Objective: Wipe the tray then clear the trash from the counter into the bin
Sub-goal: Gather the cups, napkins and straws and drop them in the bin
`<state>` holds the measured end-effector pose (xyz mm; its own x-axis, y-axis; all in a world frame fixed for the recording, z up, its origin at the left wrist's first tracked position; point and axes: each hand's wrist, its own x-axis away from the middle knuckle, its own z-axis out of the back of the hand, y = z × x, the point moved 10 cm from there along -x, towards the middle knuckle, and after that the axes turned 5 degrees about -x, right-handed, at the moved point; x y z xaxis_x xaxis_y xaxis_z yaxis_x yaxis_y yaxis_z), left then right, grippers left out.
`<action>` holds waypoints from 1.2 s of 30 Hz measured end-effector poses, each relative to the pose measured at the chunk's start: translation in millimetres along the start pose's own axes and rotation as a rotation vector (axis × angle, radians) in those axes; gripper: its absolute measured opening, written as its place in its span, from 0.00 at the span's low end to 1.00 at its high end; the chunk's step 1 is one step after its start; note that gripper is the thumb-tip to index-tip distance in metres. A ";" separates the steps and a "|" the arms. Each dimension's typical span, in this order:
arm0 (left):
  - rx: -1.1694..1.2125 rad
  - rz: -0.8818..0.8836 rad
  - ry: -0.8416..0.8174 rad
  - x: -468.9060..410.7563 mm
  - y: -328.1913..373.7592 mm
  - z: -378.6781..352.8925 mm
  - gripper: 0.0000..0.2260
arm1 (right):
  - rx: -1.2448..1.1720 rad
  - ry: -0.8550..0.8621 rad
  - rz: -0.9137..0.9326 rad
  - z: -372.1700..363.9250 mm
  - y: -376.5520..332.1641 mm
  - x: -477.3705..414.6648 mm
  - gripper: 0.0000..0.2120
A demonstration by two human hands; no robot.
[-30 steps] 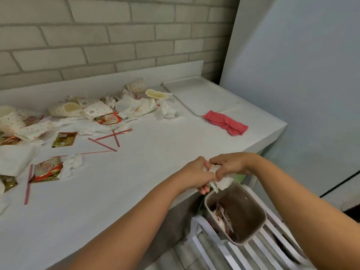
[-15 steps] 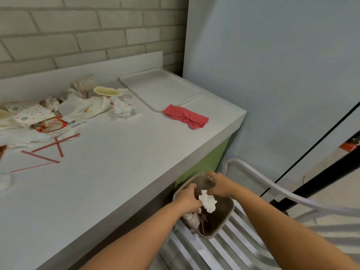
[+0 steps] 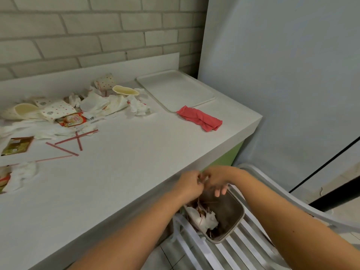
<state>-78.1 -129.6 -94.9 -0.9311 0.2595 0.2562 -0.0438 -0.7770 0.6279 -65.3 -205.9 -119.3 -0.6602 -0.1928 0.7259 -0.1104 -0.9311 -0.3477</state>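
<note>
Hovering over the bin (image 3: 242, 212) – left hand (image 3: 190, 183) grip unclear, right hand (image 3: 216, 180) loose, tray (image 3: 175, 90) lengthwise toward wall (image 3: 78, 36).

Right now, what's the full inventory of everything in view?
counter: 1, white, along the brick wall
tray: 1, white, far right corner of counter
cloth: 1, red, crumpled on counter at tray's near edge
paper cups: at least 4, white with red dots, crushed, back left of counter
napkins: several, white, crumpled among the cups and at left edge
sachets: at least 3, red-white and brown, left part of counter
stir sticks: about 5, red, loose, left of middle
bin: 1, grey-brown, on the chair, trash inside
chair: 1, white, slatted, beside counter's end
left hand: 1, over the bin, fingers curled
right hand: 1, over the bin, meeting the left; grip blurred
</note>
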 end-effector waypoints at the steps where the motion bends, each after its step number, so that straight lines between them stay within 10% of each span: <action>1: -0.003 -0.022 0.050 4.2 2.8 13.1 0.10 | 0.011 -0.010 0.019 3.1 -12.1 3.1 0.17; 10: -0.036 0.031 0.399 46.6 -45.1 117.8 0.09 | 0.114 0.093 0.284 21.2 -136.2 22.2 0.12; 36: -0.381 1.006 0.895 314.9 -346.0 272.8 0.17 | 0.359 0.075 0.868 -128.9 -444.4 24.8 0.12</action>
<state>-257.4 377.4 -31.1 -0.5280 -0.8324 -0.1686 0.8125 -0.5528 0.1848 -128.4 243.0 -23.3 -0.4513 -0.8552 0.2547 0.6700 -0.5133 -0.5364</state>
